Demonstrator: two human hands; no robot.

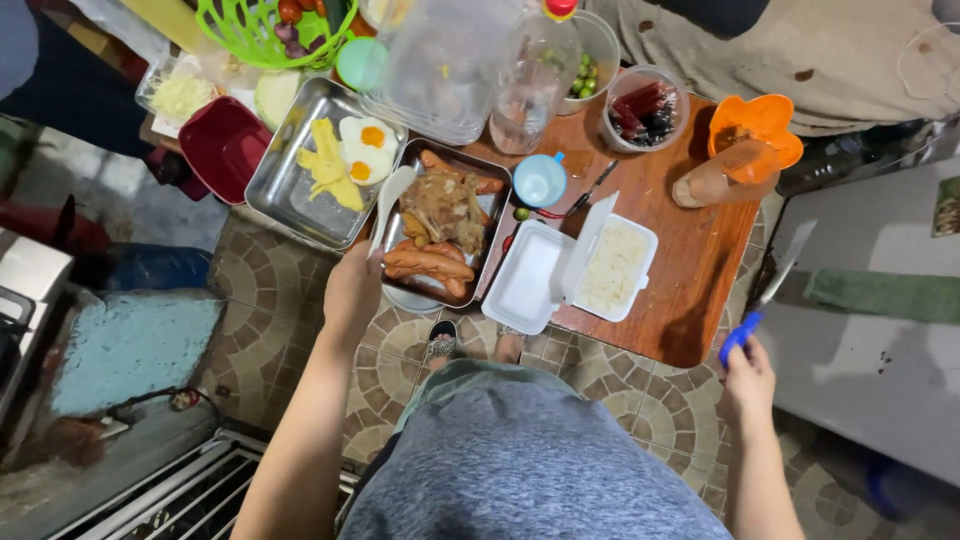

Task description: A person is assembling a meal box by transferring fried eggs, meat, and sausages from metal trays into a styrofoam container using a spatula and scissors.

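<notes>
I am closing my left hand (352, 285) on the sausage tray's (497, 235) near edge to steady it, while my right hand (748, 375) is gripping a blue-handled knife (770, 290) off the desk's (690, 270) right.

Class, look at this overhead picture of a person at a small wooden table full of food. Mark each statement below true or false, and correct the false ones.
1. The right hand holds a knife with a blue handle. True.
2. The white foam box is closed. False: its lid is open and white rice shows inside.
3. The left hand is at the near end of the metal tray of sausages. True.
4. The fried eggs lie in the foam box. False: they lie in a second metal tray, beside yellow strips.
5. A small blue cup stands on the table. True.
</notes>
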